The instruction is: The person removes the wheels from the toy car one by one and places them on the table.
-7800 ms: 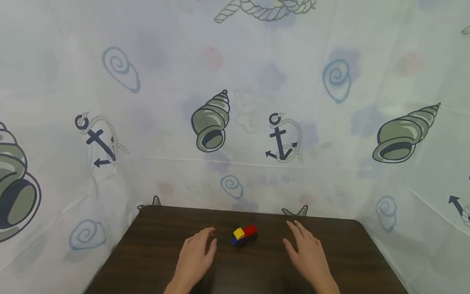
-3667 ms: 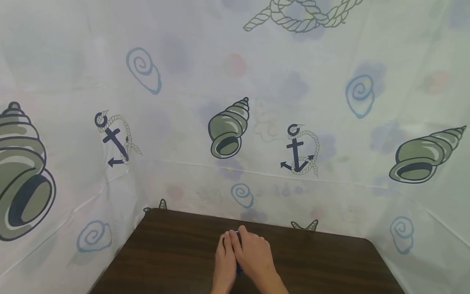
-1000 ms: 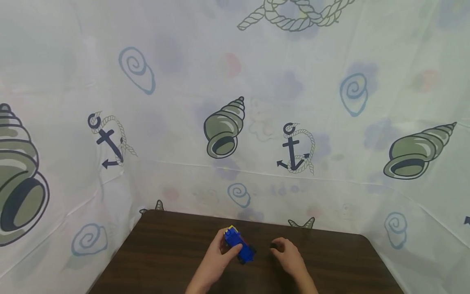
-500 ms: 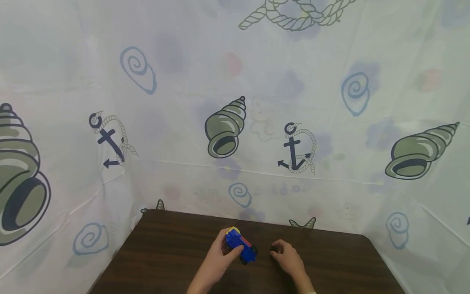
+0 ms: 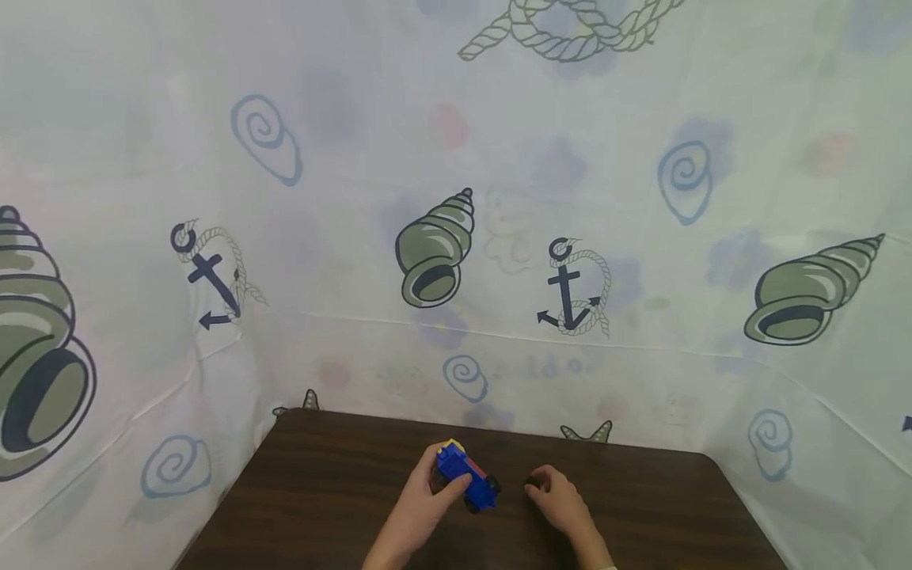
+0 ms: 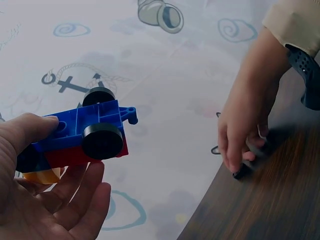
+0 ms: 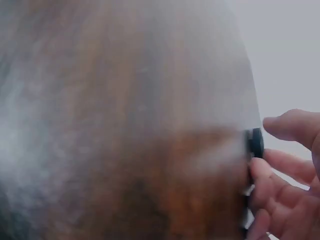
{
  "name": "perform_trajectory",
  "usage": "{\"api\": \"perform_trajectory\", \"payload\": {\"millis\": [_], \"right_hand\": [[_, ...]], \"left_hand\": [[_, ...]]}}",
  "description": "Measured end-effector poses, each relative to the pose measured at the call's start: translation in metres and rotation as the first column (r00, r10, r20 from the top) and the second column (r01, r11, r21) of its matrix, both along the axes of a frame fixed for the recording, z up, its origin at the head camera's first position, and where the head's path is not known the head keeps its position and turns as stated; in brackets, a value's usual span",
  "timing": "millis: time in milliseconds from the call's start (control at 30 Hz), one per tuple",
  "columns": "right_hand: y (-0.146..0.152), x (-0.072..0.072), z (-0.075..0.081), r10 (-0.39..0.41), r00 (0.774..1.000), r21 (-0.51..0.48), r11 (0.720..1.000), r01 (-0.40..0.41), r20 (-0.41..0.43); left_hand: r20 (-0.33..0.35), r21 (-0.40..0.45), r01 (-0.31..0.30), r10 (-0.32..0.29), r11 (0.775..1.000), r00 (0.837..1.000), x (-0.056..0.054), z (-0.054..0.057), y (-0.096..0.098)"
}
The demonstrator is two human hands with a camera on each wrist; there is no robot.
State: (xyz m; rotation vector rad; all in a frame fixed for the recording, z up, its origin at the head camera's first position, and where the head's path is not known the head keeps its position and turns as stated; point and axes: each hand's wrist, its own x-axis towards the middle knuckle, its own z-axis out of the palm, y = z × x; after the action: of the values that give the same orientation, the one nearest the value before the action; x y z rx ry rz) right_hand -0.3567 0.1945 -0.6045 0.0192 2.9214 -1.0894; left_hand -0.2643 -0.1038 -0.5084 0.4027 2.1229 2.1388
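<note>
The left hand (image 5: 419, 497) is partly closed about the car (image 6: 85, 121), its thumb on the blue underside and its fingers curled below, by the yellow part (image 6: 45, 176). The right hand (image 5: 565, 503), right of the car and apart from it, is curled inward, thumb and finger pinching a small black piece (image 7: 256, 142), perhaps a wheel. I cannot tell whether that piece touches the table (image 5: 328, 491) below the car. The car's hook end, with two black wheels (image 6: 102, 142), points toward the right hand. For sound handling, the thumb should bear on the body, clear of the wheels, and so small a piece wants a light pinch by its edges. Behind the car hangs a printed cloth (image 5: 342, 198).
</note>
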Motion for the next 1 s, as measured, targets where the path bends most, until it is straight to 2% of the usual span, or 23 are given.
{"api": "perform_trajectory", "payload": {"millis": [100,167,300,367,433,500,600,800,900,1000], "right_hand": [[-0.003,0.002,0.007,-0.014,1.000,-0.045,0.999,0.013,-0.016],[-0.011,0.009,0.013,-0.038,0.998,-0.104,0.994,0.032,-0.057],[-0.037,0.033,0.031,-0.075,0.983,-0.267,0.963,0.028,-0.168],[-0.050,0.047,0.041,-0.057,0.971,-0.282,0.959,-0.011,-0.231],[-0.062,0.061,0.052,-0.016,0.952,-0.233,0.971,-0.059,-0.305],[-0.071,0.072,0.061,0.033,0.926,-0.141,0.986,-0.092,-0.377],[-0.081,0.084,0.069,0.102,0.890,-0.010,0.993,-0.119,-0.445],[-0.091,0.089,0.076,0.168,0.832,0.164,0.982,-0.094,-0.529],[-0.094,0.089,0.078,0.183,0.783,0.218,0.974,-0.062,-0.595],[-0.099,0.088,0.077,0.199,0.733,0.253,0.967,-0.037,-0.651]], "left_hand": [[0.003,-0.001,-0.002,0.002,1.000,1.000,0.000,-0.001,0.001],[0.009,-0.005,-0.002,0.003,1.000,1.000,-0.001,-0.003,0.002],[0.009,-0.024,-0.005,0.006,1.000,1.000,-0.002,-0.005,0.004],[0.005,-0.027,-0.008,0.008,1.000,1.000,-0.003,-0.005,0.005],[0.003,-0.027,-0.010,0.010,1.000,1.000,-0.003,-0.005,0.006],[0.005,-0.030,-0.015,0.015,0.999,1.000,-0.002,-0.005,0.006],[0.006,-0.042,-0.020,0.021,0.999,1.000,0.000,-0.005,0.005],[0.019,-0.053,0.001,0.000,0.999,1.000,0.000,-0.004,0.004],[0.026,-0.049,-0.003,0.005,0.999,1.000,0.000,-0.004,0.005],[0.024,-0.027,-0.033,0.034,0.999,0.999,0.000,-0.006,0.010]]}}
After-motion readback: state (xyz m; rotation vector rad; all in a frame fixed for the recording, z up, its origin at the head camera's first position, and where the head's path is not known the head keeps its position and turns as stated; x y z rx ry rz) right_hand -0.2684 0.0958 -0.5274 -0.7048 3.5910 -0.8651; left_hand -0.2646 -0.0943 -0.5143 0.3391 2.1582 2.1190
